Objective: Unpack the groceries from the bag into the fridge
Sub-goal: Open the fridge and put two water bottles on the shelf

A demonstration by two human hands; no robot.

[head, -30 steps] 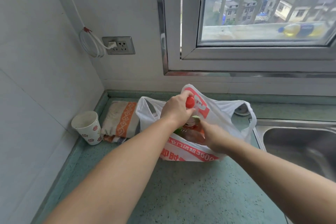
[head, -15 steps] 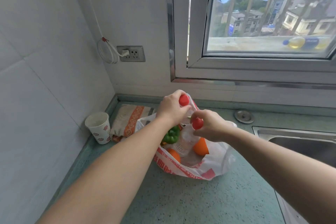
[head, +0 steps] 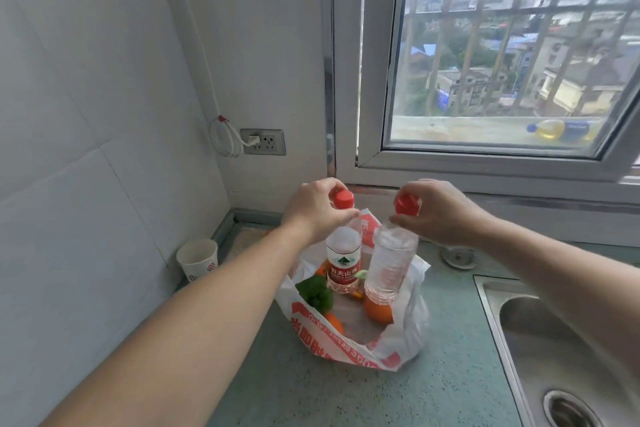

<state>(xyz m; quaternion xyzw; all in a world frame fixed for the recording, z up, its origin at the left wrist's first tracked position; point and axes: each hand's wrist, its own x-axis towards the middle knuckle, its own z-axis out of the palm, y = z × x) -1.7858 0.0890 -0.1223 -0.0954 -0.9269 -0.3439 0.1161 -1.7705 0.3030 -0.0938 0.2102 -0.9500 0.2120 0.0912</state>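
Note:
A white and red plastic bag (head: 398,350) lies open on the green counter. My left hand (head: 313,211) grips the neck of a red-capped water bottle with a red label (head: 343,262), held above the bag. My right hand (head: 438,210) grips the neck of a second red-capped water bottle (head: 389,263), clear and without a visible label, beside the first. Inside the bag I see a green pepper (head: 315,291) and oranges (head: 377,312). No fridge is in view.
A steel sink (head: 561,340) lies at the right. A paper cup (head: 197,258) stands in the left corner by the tiled wall. A wall socket (head: 265,142) with a coiled white cable sits above. The window (head: 502,55) runs behind the bag.
Both hands have lifted the two bottles up out of the bag and spread them apart. The bag has sagged open, showing the pepper and oranges.

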